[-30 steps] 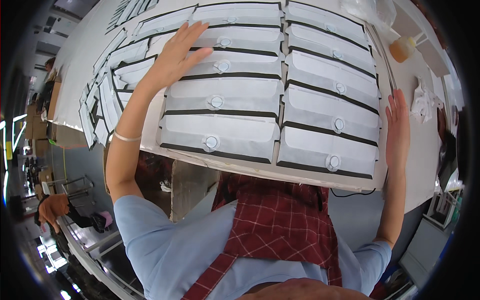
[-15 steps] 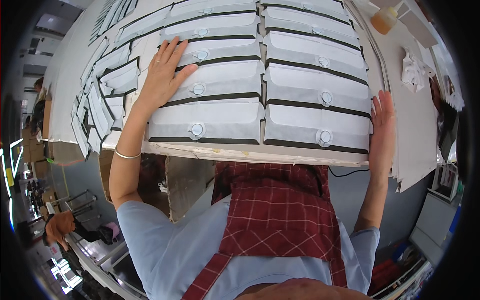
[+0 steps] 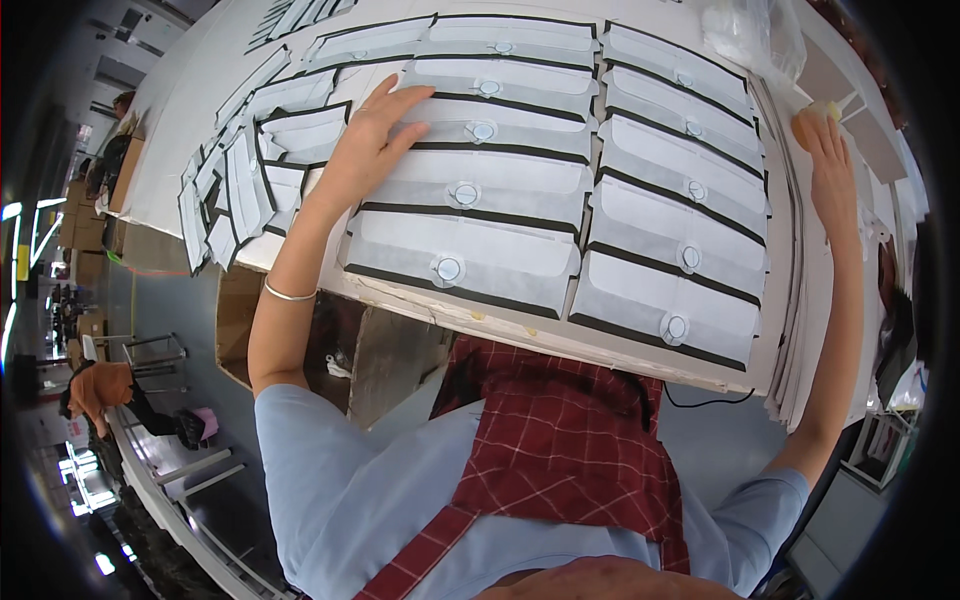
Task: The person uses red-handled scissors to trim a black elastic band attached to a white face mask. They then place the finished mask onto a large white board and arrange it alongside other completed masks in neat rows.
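Note:
Flat white envelope-like pieces [image 3: 520, 262] with black edges and a round pale disc each lie in two overlapping columns on the table. My left hand [image 3: 375, 145] rests with fingers spread at the left edge of the left column. At the right, my right hand [image 3: 830, 170] reaches over a small bottle of orange-yellow liquid [image 3: 799, 130]. Its fingers are stretched out across the bottle and partly hide it; no firm grip shows.
A loose pile of similar black-edged pieces [image 3: 245, 180] lies left of the columns. Stacked pale sheets [image 3: 790, 300] run along the right side. Clear plastic bags [image 3: 755, 35] sit at the far right. Below the table stands an open cardboard box [image 3: 235, 325]. Another person [image 3: 100, 390] bends over at the far left.
My right hand has left the right column's edge and moved up and right to the bottle. My left hand stays on the left column. The whole view has turned.

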{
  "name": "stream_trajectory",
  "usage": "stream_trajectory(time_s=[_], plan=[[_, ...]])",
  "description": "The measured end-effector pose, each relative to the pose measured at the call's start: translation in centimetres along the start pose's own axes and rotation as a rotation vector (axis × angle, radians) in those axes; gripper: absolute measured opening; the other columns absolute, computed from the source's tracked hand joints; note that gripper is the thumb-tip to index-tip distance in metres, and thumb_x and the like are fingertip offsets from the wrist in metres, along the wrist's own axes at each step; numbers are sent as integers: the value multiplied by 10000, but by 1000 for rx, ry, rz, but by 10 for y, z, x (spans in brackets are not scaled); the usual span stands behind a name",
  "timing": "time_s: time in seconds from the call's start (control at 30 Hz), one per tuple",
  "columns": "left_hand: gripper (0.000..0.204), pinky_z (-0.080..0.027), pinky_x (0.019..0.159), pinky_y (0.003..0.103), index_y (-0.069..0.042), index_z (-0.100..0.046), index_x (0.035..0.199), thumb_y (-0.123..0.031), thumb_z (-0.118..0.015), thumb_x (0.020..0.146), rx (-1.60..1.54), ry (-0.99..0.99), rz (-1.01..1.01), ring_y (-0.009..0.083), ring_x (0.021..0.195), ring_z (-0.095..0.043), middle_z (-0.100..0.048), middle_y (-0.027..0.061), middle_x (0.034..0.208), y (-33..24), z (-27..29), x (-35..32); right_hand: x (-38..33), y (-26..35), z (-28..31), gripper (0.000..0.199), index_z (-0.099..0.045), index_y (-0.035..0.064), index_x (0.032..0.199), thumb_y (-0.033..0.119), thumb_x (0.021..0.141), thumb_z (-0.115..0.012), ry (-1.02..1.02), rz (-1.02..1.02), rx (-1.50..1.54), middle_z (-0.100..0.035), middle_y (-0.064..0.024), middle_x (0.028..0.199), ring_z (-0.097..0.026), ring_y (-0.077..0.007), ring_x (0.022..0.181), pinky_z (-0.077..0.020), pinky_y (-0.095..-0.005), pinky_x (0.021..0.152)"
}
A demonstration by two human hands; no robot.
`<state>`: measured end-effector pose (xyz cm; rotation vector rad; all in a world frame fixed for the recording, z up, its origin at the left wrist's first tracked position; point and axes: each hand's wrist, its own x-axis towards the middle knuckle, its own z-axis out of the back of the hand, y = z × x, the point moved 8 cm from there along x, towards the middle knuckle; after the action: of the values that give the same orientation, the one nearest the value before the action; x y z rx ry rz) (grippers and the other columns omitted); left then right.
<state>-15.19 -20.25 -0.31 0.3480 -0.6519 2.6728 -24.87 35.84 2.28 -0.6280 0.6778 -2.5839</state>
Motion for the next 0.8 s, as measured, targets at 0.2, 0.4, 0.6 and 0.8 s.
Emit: stream_trajectory(time_s=[0.2, 0.4, 0.6, 0.8], plan=[[383, -410, 1098, 457, -78, -700, 1203, -291, -740, 887, 206, -41, -197, 364, 1386, -448, -697, 99, 1227, -32, -2, 33, 48, -7, -67, 487, -543, 134, 1346, 33, 871, -583, 325, 63, -387, -485, -57, 1492, -329, -285, 1471, -245, -488, 1211], [393, -452, 1043, 456, -83, -721, 1080, -375, -786, 826, 155, 11, -252, 332, 1355, -485, -722, 54, 1132, -47, -33, 68, 55, -27, -112, 377, -585, 141, 1247, 152, 872, -621, 163, 97, -476, -542, -29, 1397, -386, -252, 1417, -258, -484, 1191], [362, -421, 1051, 445, -86, -716, 969, -399, -791, 802, 297, -6, -368, 283, 1306, -531, -728, 31, 1049, -80, -51, 91, 59, -30, -110, 343, -578, 130, 1205, 130, 864, -610, 160, 86, -544, -581, -29, 1202, -469, -235, 1303, -316, -469, 1143], [306, -429, 1034, 442, -79, -708, 926, -342, -790, 794, 362, -40, -456, 274, 1271, -551, -724, 37, 995, -93, -57, 96, 54, -31, -57, 422, -548, 131, 1275, 77, 858, -591, 18, 27, -415, -583, -45, 1207, -516, -231, 1244, -327, -459, 1147]])
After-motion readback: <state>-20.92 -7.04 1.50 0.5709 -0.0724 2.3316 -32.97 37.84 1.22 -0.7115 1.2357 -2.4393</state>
